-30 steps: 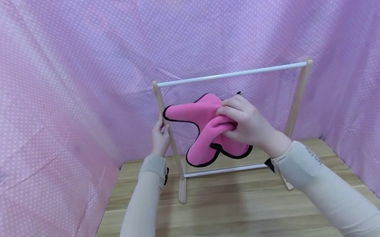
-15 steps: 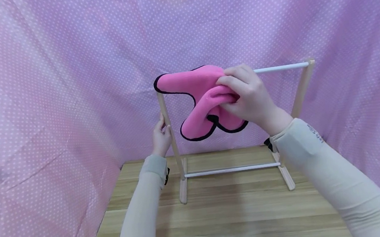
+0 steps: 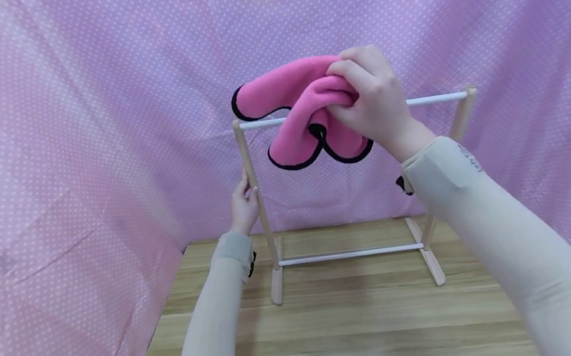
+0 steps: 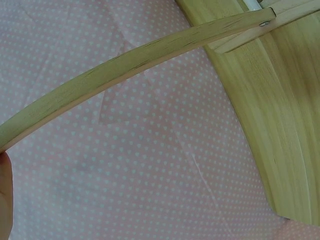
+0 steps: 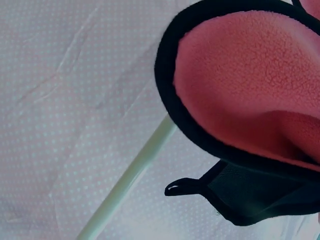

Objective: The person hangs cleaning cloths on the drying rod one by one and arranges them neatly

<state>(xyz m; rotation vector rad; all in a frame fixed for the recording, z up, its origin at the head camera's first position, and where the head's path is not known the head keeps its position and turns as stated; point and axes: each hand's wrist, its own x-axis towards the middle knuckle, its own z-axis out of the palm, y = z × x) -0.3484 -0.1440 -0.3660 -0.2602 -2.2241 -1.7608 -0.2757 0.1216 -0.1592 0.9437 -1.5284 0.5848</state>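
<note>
My right hand (image 3: 374,93) pinches a lobed pink fleece cloth with black edging (image 3: 274,87) and holds it bunched in front of the rack's white top bar (image 3: 436,99). Two lobes hang below the bar's line; another points left above it. In the right wrist view, the fleece cloth (image 5: 240,75) shows a dark underside with a small black loop (image 5: 182,186). My left hand (image 3: 243,210) grips the wooden left post (image 3: 244,147) of the rack. Only a finger (image 4: 5,192) of that hand enters the left wrist view, touching the post (image 4: 125,65).
The rack stands on a wood-grain table (image 3: 336,326), with a white lower bar (image 3: 351,255) and wooden feet (image 3: 432,267). Pink dotted curtain (image 3: 95,106) surrounds the table at the back and both sides.
My right hand has raised the fleece cloth from below the top bar to around and above its level. The left hand stays on the post.
</note>
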